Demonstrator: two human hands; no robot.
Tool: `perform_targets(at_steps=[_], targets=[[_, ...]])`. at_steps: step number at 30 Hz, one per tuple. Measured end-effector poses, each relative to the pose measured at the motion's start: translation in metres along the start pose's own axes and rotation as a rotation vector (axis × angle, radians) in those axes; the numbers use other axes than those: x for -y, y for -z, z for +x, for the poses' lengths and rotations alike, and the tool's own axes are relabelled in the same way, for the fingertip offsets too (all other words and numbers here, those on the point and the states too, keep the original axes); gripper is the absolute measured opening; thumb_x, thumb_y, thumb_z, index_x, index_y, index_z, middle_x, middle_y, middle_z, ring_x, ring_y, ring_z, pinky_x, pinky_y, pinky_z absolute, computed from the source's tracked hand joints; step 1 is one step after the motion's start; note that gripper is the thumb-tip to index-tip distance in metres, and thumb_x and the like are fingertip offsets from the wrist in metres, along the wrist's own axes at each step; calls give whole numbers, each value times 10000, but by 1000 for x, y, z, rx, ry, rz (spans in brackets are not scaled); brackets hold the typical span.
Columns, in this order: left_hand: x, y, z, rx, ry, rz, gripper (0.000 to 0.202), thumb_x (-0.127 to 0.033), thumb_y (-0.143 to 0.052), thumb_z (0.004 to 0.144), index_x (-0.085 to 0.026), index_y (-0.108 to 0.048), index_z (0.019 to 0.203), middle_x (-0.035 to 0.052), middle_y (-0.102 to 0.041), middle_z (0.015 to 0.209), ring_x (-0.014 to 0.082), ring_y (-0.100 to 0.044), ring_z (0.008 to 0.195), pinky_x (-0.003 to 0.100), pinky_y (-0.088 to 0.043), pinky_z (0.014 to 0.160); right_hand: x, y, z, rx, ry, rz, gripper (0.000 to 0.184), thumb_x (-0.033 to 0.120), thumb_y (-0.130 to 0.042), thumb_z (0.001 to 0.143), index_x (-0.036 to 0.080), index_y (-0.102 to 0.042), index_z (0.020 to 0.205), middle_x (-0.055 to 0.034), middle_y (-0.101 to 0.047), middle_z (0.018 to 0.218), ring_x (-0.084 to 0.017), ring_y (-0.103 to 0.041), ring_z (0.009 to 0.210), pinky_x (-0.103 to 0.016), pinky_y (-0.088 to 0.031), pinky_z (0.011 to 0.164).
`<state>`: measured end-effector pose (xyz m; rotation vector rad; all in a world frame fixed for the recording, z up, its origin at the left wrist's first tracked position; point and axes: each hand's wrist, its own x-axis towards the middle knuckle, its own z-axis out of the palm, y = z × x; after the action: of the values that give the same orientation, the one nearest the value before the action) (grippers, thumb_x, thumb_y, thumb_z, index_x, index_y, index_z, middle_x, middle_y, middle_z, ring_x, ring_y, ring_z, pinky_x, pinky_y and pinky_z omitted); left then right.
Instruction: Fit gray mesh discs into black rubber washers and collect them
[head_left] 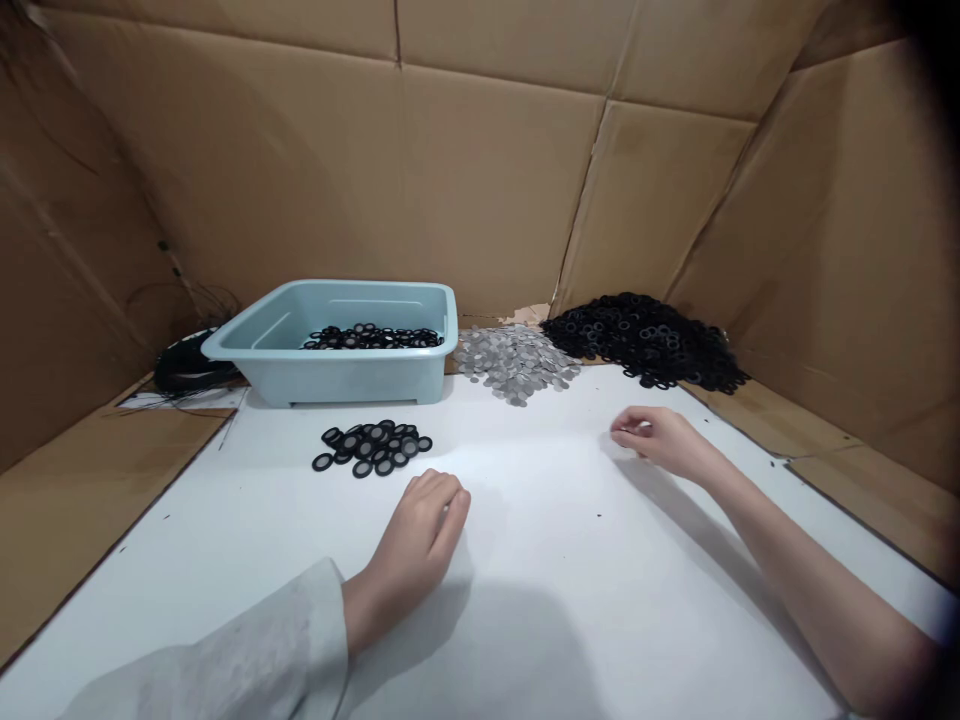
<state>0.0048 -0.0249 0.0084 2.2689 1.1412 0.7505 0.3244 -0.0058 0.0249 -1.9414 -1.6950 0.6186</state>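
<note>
My left hand (420, 530) rests on the white table top (540, 560), fingers curled under, just below a small pile of black rings with mesh centres (371, 447). My right hand (660, 440) lies further right with fingertips pinched together; what they hold is too small to name. A heap of grey mesh discs (514, 362) and a large heap of black rubber rings (649, 340) lie at the back, beyond my right hand.
A light blue plastic tub (337, 375) with more black rings inside stands at the back left. A coil of black wire (184, 365) lies left of it. Brown cardboard walls (480, 170) enclose the table on three sides.
</note>
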Motion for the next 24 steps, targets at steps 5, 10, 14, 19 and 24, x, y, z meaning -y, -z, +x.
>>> perform_targets(at_steps=[5, 10, 14, 19, 24], targets=[[-4, -11, 3, -24, 150, -215, 181, -354, -333, 887, -197, -416, 919, 26, -528, 820, 172, -480, 751, 304, -363, 681, 81, -55, -21, 346, 198, 563, 216, 343, -564, 725, 158, -516, 825, 14, -567, 581, -125, -574, 519, -256, -455, 535], [-2, -8, 3, -98, 122, -333, 168, -329, -341, 893, -198, -421, 826, -8, -526, 738, 131, -489, 664, 251, -362, 618, 122, -103, -36, 498, 240, 837, 238, 344, -587, 733, 179, -436, 815, 34, -569, 545, -135, -604, 521, -273, -481, 546], [8, -9, 4, -180, 230, -436, 188, -349, -347, 889, -200, -406, 788, -19, -497, 718, 120, -483, 651, 237, -359, 601, 116, -93, -4, 376, 351, 696, 229, 372, -530, 768, 146, -493, 756, -21, -594, 630, -129, -595, 556, -264, -479, 552], [15, -15, 4, -115, 305, -551, 205, -387, -325, 890, -213, -423, 846, -43, -473, 591, 111, -427, 542, 223, -314, 522, 76, -57, 69, -190, 312, -62, 109, 203, -493, 774, 146, -573, 820, -56, -633, 836, -155, -583, 735, -273, -443, 702], [11, -11, 6, -83, 291, -463, 241, -373, -329, 889, -219, -511, 923, -38, -426, 571, 126, -424, 574, 235, -300, 545, 52, -57, 107, -204, 192, -236, 258, 132, -561, 705, 124, -603, 960, -136, -598, 976, -254, -551, 896, -325, -401, 757]])
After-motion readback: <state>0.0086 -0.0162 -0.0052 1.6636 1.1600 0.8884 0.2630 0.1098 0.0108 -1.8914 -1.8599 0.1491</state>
